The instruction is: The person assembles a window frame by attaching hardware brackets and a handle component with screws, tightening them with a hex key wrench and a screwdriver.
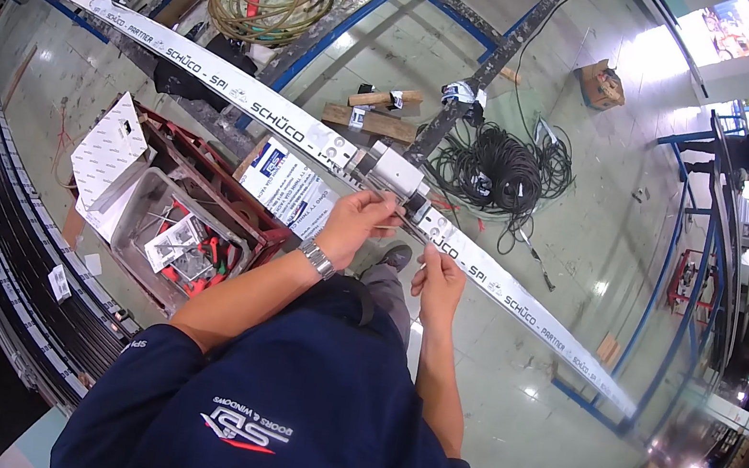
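A blue rack [334, 39] seems to bear the long bar [303, 131], which runs from 10 o'clock to 4 o'clock across the person's front. Its white tape is printed with lettering along most of its length. Taking the metal block on the bar as the clock's centre, a printed carton [290, 185] lies near 8 o'clock, and farther out the same way stands a grey crate [147, 200] of tools. A coil of black cable [505, 171] lies on the floor towards 3 o'clock.

The person's left hand [358, 230] is at 7 o'clock, its fingertips bunched right at the block's near side; whether they are clamped on a part or merely touching cannot be told. The right hand [440, 287] is at 5 o'clock, fingers curled in beside the bar's near edge; anything pinched there is too small to make out.

The block [398, 175] sits at the bar's middle stretch, where the white tape is interrupted. The step in hand looks like close fingertip work at that block, fitting or adjusting it. The next move would call for steadying the block with the left hand while the right works precisely alongside.
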Action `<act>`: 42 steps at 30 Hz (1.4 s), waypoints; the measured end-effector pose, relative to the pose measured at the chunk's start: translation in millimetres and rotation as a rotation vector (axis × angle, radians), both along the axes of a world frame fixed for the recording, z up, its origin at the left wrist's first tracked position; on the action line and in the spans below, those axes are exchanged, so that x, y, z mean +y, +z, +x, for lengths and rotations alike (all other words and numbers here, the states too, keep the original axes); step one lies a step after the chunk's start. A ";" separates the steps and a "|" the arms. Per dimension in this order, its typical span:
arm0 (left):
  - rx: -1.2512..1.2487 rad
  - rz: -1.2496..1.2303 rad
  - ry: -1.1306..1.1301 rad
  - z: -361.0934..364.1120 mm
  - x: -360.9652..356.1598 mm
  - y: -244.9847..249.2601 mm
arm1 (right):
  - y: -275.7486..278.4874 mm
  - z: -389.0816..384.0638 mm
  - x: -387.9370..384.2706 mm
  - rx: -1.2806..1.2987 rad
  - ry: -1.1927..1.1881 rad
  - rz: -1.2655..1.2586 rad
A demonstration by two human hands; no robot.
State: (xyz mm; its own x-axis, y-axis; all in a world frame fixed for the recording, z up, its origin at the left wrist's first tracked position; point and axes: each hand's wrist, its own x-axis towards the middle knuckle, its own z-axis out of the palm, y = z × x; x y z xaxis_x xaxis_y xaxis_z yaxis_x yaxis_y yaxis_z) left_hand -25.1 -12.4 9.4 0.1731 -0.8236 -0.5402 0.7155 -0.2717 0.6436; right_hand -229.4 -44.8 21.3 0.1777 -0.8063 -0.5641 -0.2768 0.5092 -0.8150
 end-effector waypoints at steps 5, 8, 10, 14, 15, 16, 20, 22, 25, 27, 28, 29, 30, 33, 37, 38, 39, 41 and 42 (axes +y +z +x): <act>-0.007 -0.016 0.001 -2.5 0.9 -6.8 | 0.1 -2.1 -1.2 -0.215 -0.103 0.009; -0.007 0.008 0.005 -1.9 0.7 -5.3 | -4.7 -6.8 11.8 0.046 0.037 -0.524; -0.008 0.014 0.009 -1.4 3.6 -5.9 | 8.7 -10.1 15.5 0.237 0.209 -0.713; -0.022 0.015 0.012 -3.0 0.7 -6.4 | 4.8 -18.7 7.7 0.311 0.350 -0.943; -0.026 0.019 0.015 -2.6 0.6 -6.7 | 5.6 -17.7 8.1 0.315 0.363 -0.964; -0.045 0.030 0.002 -1.7 0.5 -7.1 | 5.9 -16.5 7.9 0.319 0.376 -0.985; -0.083 0.033 -0.043 -0.2 3.4 -8.5 | -3.2 -7.5 9.1 0.037 0.081 -0.463; -0.048 0.025 -0.078 -5.7 5.9 -3.7 | -5.6 0.5 4.5 -0.220 -0.124 -0.162; 0.021 0.026 -0.127 -16.4 8.8 2.0 | -6.2 -2.2 -2.4 -0.335 -0.169 0.119; 0.032 0.027 -0.142 -17.7 6.5 0.3 | -4.4 -1.9 -6.1 -0.348 -0.184 0.159; 0.032 0.031 -0.140 -18.9 5.7 0.3 | -3.3 -2.8 -6.3 -0.351 -0.194 0.182; 0.032 0.036 -0.136 -19.4 4.7 0.1 | -4.2 -1.4 -4.2 -0.329 -0.211 0.130; 0.031 0.042 -0.132 -19.4 4.3 0.2 | -6.4 2.6 -0.8 -0.308 -0.227 0.078; 0.041 0.048 -0.116 -19.0 3.7 -0.3 | -13.3 1.4 -2.8 -0.431 -0.275 0.214; 0.016 0.073 -0.101 -20.8 1.8 -0.2 | -2.3 8.8 3.7 -0.247 -0.277 0.106; 0.016 0.072 -0.100 -20.5 1.3 0.8 | -4.7 10.0 6.8 -0.113 -0.196 -0.180; 0.017 0.070 -0.097 -19.6 0.7 1.7 | -9.3 9.6 10.7 0.022 -0.109 -0.464; 0.013 0.059 -0.093 -19.0 1.8 0.4 | -17.0 6.3 10.5 0.202 0.038 -0.793; 0.012 0.054 -0.097 -19.5 2.4 1.7 | -16.2 1.9 7.0 0.248 0.091 -0.839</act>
State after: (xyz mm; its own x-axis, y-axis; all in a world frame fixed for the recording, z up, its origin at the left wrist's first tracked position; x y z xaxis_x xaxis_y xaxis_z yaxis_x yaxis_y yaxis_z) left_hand -44.6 -9.9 11.1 0.0879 -0.8056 -0.5860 0.6917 -0.3740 0.6178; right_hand -227.5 -37.8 5.1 0.2121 -0.9610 0.1778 -0.5060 -0.2636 -0.8213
